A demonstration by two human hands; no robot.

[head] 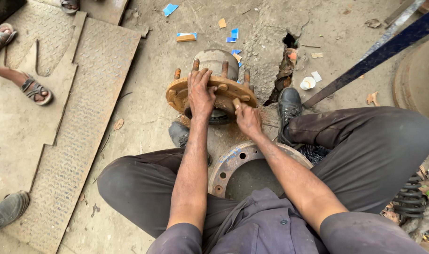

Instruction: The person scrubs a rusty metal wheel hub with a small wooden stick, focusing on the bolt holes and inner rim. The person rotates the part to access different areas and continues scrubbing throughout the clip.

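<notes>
Left hand lies flat, fingers spread, on the rusty round hub flange among its studs; right hand pinches a small tan block at the rim

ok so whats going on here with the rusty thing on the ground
A person squats on the concrete floor over a rusty orange wheel hub with threaded studs. The left hand presses flat on its flange, while the right hand grips something small at the flange's near edge. A round metal brake drum lies between the person's knees.
</notes>
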